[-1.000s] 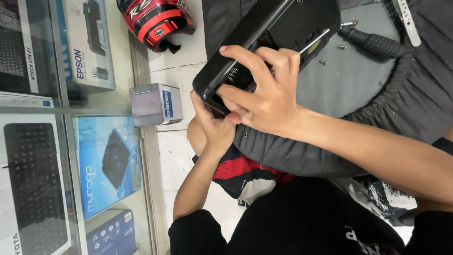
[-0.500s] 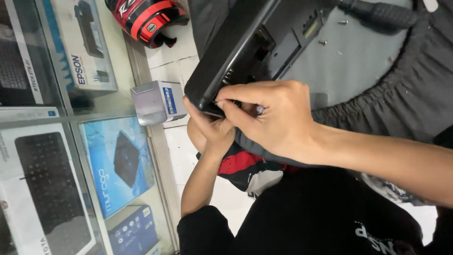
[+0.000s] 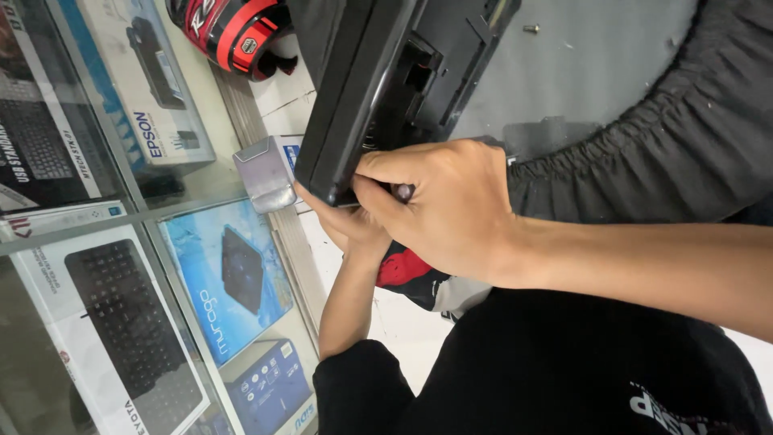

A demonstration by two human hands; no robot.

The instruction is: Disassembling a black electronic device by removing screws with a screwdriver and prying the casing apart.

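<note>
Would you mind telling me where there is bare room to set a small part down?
Bare grey mat lies between the black device and the ruched cloth edge; only a small screw sits there. It is crowded where the right hand and left hand meet at the device's corner.

A black, boxy plastic device (image 3: 354, 89) stands tilted on its edge, its recessed underside facing right.

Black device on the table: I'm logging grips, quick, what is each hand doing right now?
Left hand: under the black device's corner, mostly hidden; grip cannot be told.
Right hand: fingers pinched shut on the same corner edge.
</note>
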